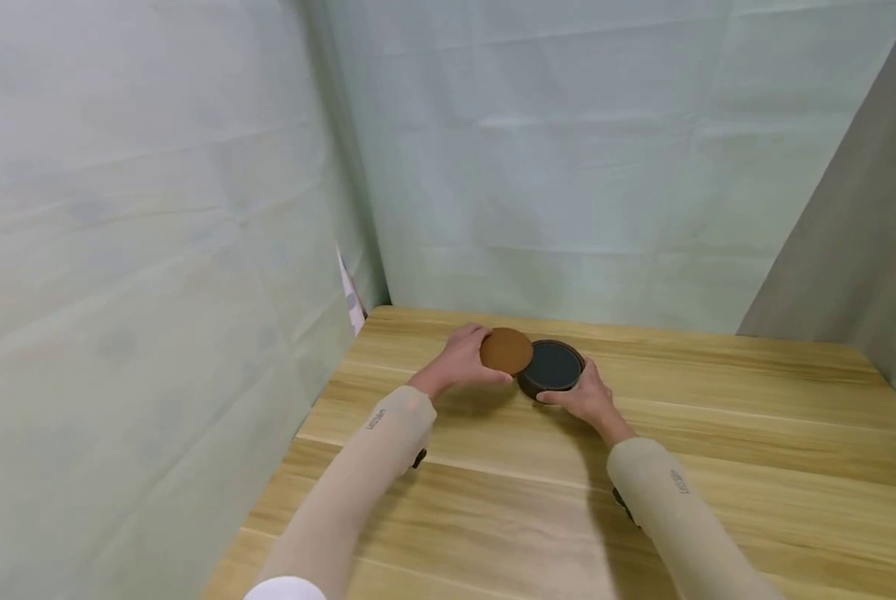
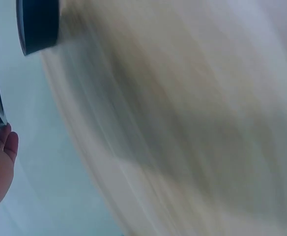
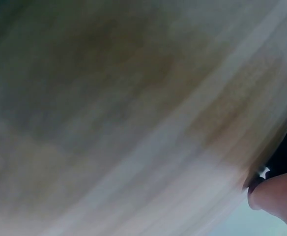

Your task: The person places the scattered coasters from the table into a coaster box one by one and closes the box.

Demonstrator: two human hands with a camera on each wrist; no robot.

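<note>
The left hand grips a brown round lid, lifted beside a dark round container on the wooden surface. The right hand clasps the container's near side.

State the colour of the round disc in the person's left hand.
Brown; the disc, gripped by the left hand, shows best in the head view.

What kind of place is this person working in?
Probably a recording booth or test setup, not a home. Pale green fabric sheets wall in a plain wooden table. On it the left hand holds a brown disc, and the right hand holds a dark round container.
</note>
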